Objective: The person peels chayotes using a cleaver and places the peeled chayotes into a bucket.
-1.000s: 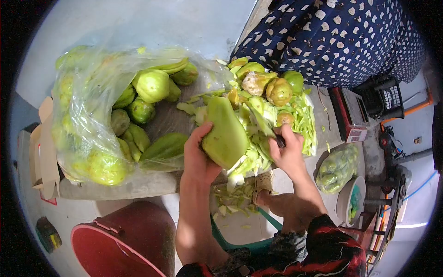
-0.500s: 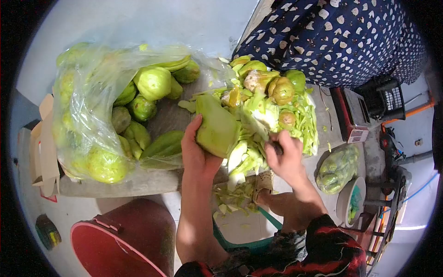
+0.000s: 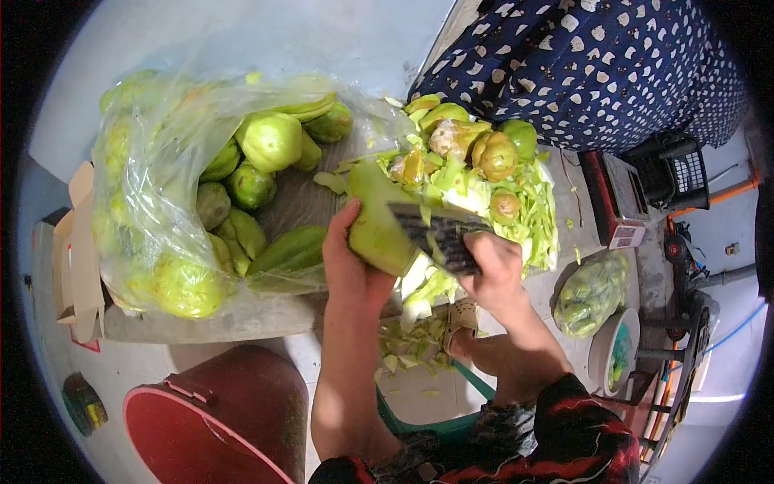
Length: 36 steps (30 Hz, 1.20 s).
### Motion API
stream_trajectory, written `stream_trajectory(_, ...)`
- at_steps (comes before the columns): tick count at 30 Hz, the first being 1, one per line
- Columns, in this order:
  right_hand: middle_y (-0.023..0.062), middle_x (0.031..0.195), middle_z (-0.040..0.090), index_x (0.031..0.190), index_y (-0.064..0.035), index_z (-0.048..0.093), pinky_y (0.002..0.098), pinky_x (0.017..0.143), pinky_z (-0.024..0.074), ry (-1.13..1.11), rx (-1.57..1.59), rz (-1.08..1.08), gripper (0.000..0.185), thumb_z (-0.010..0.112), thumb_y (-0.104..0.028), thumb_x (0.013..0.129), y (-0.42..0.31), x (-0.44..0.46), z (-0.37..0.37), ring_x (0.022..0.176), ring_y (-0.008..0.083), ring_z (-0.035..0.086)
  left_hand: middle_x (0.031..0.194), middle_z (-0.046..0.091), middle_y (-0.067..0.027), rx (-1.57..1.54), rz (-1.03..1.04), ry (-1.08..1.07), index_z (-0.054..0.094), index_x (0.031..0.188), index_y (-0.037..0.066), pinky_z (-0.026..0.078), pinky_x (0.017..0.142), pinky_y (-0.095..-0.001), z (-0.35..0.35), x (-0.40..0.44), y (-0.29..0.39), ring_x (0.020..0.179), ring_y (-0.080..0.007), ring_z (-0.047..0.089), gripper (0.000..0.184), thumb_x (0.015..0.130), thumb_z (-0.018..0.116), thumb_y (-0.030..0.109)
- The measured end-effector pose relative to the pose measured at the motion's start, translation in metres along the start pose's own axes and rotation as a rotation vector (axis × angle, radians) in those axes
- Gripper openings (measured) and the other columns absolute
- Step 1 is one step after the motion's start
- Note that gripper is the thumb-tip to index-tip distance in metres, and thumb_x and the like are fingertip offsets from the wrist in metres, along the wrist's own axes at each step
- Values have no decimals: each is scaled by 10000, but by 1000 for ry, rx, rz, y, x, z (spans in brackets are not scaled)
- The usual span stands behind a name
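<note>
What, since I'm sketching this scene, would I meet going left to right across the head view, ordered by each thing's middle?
Cardboard box → plastic bag → held fruit → knife → right hand → scale → crate. The left hand overlaps the held fruit, so it's left out.

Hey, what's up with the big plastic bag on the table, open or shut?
Open. The plastic bag gapes on the side facing the left hand, and green fruit shows uncovered there.
</note>
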State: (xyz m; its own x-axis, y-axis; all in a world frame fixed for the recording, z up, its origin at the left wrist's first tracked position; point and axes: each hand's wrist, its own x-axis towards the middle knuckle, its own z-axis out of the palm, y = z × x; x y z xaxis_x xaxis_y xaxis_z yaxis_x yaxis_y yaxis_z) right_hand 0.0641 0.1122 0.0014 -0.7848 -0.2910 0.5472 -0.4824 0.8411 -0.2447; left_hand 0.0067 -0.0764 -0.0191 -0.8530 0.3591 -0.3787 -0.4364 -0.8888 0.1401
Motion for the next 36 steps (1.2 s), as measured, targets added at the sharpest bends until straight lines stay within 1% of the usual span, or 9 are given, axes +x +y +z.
stream_trajectory(6, 101, 645, 480, 855, 3, 541, 368, 459, 412, 6, 70, -161, 418, 728, -306, 643, -9, 6, -13, 527, 280, 511, 1124, 652, -132, 40, 27, -30, 572, 1218, 33, 508, 917, -435, 2, -3, 5, 1020, -295, 637, 450, 884, 564, 335)
stream_trajectory(12, 109, 634, 484, 854, -3, 537, 383, 471, 422, -5, 52, -157, 359, 728, -209, 630, -11, 4, -15, 536, 298, 524, 1111, 650, -113, 64, -7, -106, 564, 1209, 19, 496, 926, -407, 2, -6, 8, 1016, -249, 633, 408, 890, 556, 273)
stream_trajectory(16, 139, 668, 522, 875, -24, 526, 425, 533, 453, -58, -27, 76, 407, 733, -40, 524, 9, 0, -2, 596, 362, 557, 1103, 652, -128, 0, -57, -177, 560, 1209, 8, 510, 915, -419, -3, -6, 12, 992, -260, 645, 402, 887, 551, 249)
stream_trajectory(18, 113, 639, 543, 840, -4, 545, 352, 503, 452, -1, 48, 7, 279, 670, 17, 592, 6, 1, -7, 537, 316, 570, 1126, 642, -144, -49, -85, -255, 547, 1223, -1, 513, 920, -423, -8, -3, 12, 1010, -274, 642, 411, 885, 548, 233)
stream_trajectory(22, 131, 674, 532, 870, -10, 533, 415, 534, 453, -56, 162, -12, 368, 739, -90, 575, -12, 3, -20, 600, 359, 557, 1159, 641, -172, -1, -62, -205, 542, 1250, -6, 524, 905, -453, -5, -4, 6, 1019, -312, 644, 475, 884, 537, 298)
stream_trajectory(26, 116, 637, 533, 842, -13, 543, 361, 501, 445, -20, 69, 18, 256, 667, 15, 619, -1, 2, -11, 522, 316, 549, 1150, 629, -165, 35, -73, -316, 505, 1272, -16, 513, 929, -411, 4, -11, 7, 1034, -275, 639, 439, 889, 528, 197)
stream_trajectory(33, 152, 658, 557, 837, -21, 524, 381, 530, 468, -18, -12, 166, 224, 633, 24, 647, 12, 0, 4, 572, 350, 590, 1154, 631, -157, 35, -131, -272, 487, 1290, -22, 528, 912, -390, -2, -10, 2, 1035, -264, 643, 455, 891, 526, 192)
stream_trajectory(35, 175, 633, 550, 844, -28, 498, 384, 527, 470, -30, -83, 263, 202, 630, 21, 699, 24, -1, 9, 561, 365, 588, 1168, 626, -208, 84, -197, -272, 503, 1287, -29, 513, 929, -492, -8, -5, -2, 1031, -376, 632, 579, 848, 579, 341)
stream_trajectory(36, 175, 633, 550, 844, -28, 498, 384, 527, 470, -24, -86, 257, 202, 630, 21, 699, 26, -1, 8, 561, 365, 588, 1168, 626, -208, 86, -193, -279, 503, 1287, -29, 513, 929, -492, -7, -4, -3, 1031, -376, 632, 579, 848, 579, 341)
